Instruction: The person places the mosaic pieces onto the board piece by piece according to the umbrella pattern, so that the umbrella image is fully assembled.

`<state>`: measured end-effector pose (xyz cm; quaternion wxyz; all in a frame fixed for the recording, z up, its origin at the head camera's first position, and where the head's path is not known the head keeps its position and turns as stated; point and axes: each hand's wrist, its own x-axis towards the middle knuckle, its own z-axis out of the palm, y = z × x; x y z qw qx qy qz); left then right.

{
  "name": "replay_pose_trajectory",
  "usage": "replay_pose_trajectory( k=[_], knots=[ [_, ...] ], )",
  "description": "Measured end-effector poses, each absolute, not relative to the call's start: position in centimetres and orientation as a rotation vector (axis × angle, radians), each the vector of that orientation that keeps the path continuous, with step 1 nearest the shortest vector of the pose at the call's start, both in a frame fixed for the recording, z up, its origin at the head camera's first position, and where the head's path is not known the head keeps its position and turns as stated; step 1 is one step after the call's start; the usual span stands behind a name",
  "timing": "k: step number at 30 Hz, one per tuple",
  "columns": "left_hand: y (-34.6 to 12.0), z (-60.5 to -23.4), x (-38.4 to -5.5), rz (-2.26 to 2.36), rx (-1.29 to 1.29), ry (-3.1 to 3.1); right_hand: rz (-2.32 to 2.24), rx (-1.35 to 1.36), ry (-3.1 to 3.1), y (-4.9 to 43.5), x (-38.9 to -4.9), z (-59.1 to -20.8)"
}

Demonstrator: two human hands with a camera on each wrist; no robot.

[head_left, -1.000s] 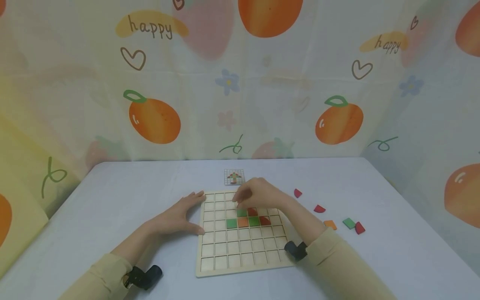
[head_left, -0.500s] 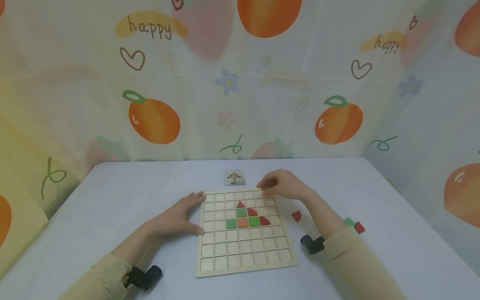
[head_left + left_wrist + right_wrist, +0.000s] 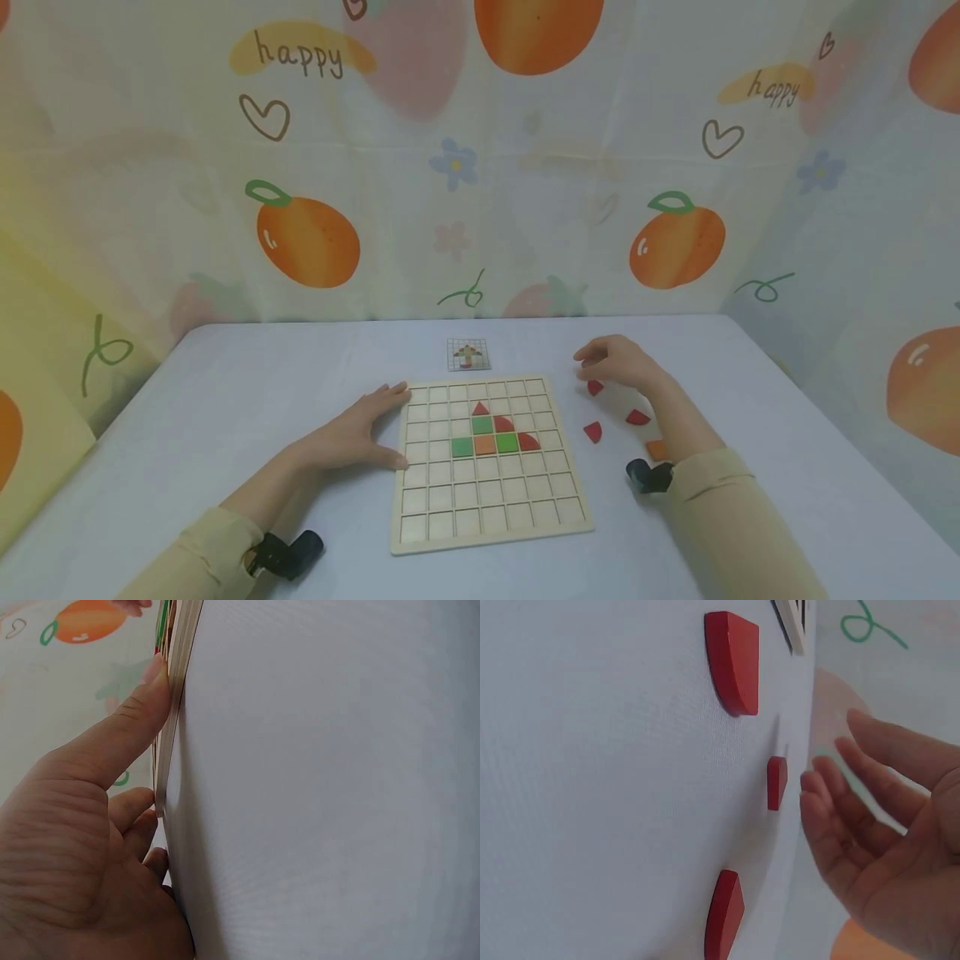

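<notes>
My left hand point(image 3: 360, 429) rests at the left edge of a wooden grid board point(image 3: 442, 508), fingers spread and thumb tip on the rim, as the left wrist view also shows. On the board lie a red triangle point(image 3: 480, 409), a green square point(image 3: 482, 426), an orange square point(image 3: 486, 445), further green squares and two red quarter-circle pieces. My right hand point(image 3: 618, 362) is off the board's far right corner with nothing in it. Its fingers are loosely bent above a red quarter-circle block point(image 3: 595, 388). In the right wrist view, that hand point(image 3: 900, 825) hovers apart from the red blocks point(image 3: 735, 664).
A small pattern card point(image 3: 468, 354) lies behind the board. To the right are two more red quarter-circle blocks, one nearer the board point(image 3: 593, 432), and an orange block point(image 3: 657, 451) partly beside my forearm. A printed fabric backdrop point(image 3: 525, 233) stands behind the table.
My right hand has left the red triangle on the board and moved right, over the loose blocks. My right forearm now covers the green and red blocks at far right. My left hand stays put.
</notes>
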<state>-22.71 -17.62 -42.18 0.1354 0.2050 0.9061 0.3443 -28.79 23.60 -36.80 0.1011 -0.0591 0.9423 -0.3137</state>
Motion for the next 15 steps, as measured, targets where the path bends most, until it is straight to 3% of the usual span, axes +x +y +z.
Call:
replay_pose_trajectory(
  k=[7,15],
  knots=[
    [-17.6,-42.3,-22.7,0.996,0.597,2.623,-0.915,0.054,2.730,24.3,-28.8,-37.6],
    [-17.6,-42.2,-22.8,0.986,0.596,2.628,-0.904,0.021,2.700,24.8,-28.9,-38.1]
  ],
)
